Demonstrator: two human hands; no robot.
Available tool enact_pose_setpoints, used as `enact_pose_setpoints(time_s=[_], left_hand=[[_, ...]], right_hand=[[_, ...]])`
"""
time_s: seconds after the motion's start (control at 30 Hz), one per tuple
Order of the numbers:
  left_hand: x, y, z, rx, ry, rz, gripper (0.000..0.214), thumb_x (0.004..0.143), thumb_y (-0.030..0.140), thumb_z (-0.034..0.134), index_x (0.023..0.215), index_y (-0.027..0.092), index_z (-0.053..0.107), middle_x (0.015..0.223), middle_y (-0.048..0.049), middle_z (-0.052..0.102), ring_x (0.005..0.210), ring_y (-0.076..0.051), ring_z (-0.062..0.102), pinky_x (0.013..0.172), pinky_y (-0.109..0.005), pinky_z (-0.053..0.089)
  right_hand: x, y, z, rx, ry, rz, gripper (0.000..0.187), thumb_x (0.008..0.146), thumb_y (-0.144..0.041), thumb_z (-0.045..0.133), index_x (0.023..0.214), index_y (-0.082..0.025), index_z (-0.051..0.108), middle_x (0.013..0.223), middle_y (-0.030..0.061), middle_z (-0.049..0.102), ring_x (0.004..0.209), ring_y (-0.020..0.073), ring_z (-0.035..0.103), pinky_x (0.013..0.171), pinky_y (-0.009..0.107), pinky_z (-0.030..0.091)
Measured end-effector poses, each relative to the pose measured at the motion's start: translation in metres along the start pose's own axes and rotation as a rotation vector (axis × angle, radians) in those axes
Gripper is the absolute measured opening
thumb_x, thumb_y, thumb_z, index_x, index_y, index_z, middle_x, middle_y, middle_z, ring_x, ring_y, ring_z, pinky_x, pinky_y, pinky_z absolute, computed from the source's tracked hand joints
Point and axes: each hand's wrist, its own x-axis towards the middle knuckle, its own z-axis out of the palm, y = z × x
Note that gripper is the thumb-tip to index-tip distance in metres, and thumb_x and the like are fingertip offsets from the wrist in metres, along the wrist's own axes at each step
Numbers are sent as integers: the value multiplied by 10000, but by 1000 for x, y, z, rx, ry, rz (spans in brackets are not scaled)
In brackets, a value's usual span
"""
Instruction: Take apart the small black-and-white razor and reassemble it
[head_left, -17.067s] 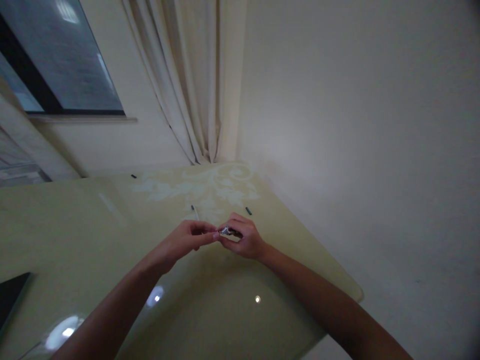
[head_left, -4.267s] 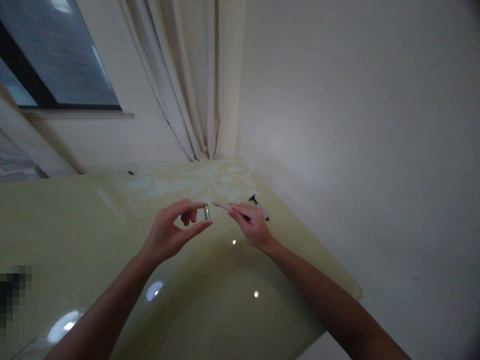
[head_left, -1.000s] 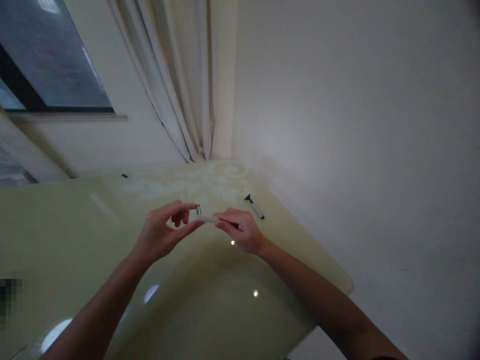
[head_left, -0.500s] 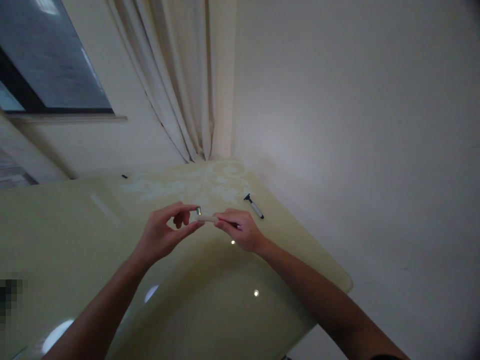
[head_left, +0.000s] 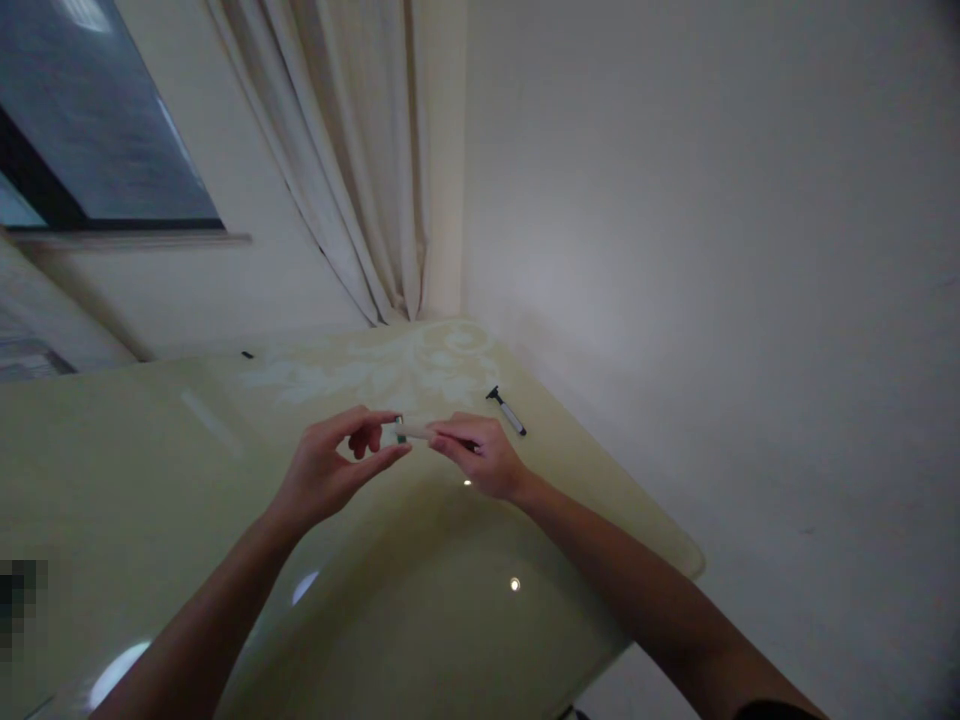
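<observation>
Between the thumb and forefinger of my left hand (head_left: 341, 458) is a small flat piece (head_left: 401, 430), dark and shiny, pinched upright at its two ends. It resembles a razor cartridge, but it is too small to be sure. My right hand (head_left: 480, 457) is closed around a slim pale stick (head_left: 418, 432). The stick's left end meets or crosses the small piece; bristles or other details cannot be made out. Just beyond my right hand, a razor (head_left: 510, 412) with a grey and black handle lies on the glossy table (head_left: 360, 610).
A small dark object (head_left: 247, 354) lies near the table's far left edge. Behind the table hang beige curtains (head_left: 375, 180) beside a window (head_left: 142, 130). A plain wall (head_left: 675, 250) runs along the table's right side.
The pale stick has moved slightly upward against the small piece, from its lower end to about its middle. Both hands stay in nearly the same place, with their grips kept.
</observation>
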Motion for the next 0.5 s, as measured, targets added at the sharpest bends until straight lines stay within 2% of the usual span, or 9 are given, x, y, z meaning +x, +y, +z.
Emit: enact_pose_setpoints(time_s=[0.07, 0.17, 0.3, 0.43, 0.5], left_hand=[[1, 1, -1, 5, 10, 6, 287, 843, 376, 811, 1076, 219, 752, 671, 58, 584, 571, -84, 497, 567, -206, 436], [1, 2, -1, 14, 3, -1, 278, 842, 384, 810, 1059, 217, 758, 668, 55, 581, 569, -86, 496, 564, -207, 434], [1, 2, 0, 7, -3, 3, 289, 852, 382, 802, 1084, 217, 751, 679, 51, 588, 579, -88, 503, 572, -210, 440], [0, 0, 1, 15, -19, 12, 293, 840, 390, 813, 1072, 223, 750, 674, 53, 589, 572, -87, 492, 563, -208, 436], [0, 1, 1, 10, -22, 3, 278, 848, 391, 804, 1063, 222, 752, 669, 54, 589, 569, -86, 497, 562, -207, 437]], right_hand=[[0, 0, 0, -2, -1, 0, 385, 1004, -481, 626, 1093, -155, 812, 722, 32, 650, 636, 138, 546, 623, 265, 424], [0, -1, 0, -18, 75, 29, 392, 1000, -494, 626, 1064, -159, 819, 725, 36, 656, 638, 139, 545, 620, 265, 421], [0, -1, -1, 10, -39, 6, 393, 1006, -488, 619, 1114, -161, 809, 740, 32, 656, 643, 134, 546, 628, 261, 426], [0, 0, -2, -24, 36, 47, 424, 1005, -522, 606, 1079, -160, 815, 727, 31, 648, 635, 133, 535, 625, 261, 425], [0, 1, -3, -34, 12, 34, 433, 1002, -530, 607, 1096, -159, 811, 743, 37, 658, 642, 135, 541, 625, 261, 429]])
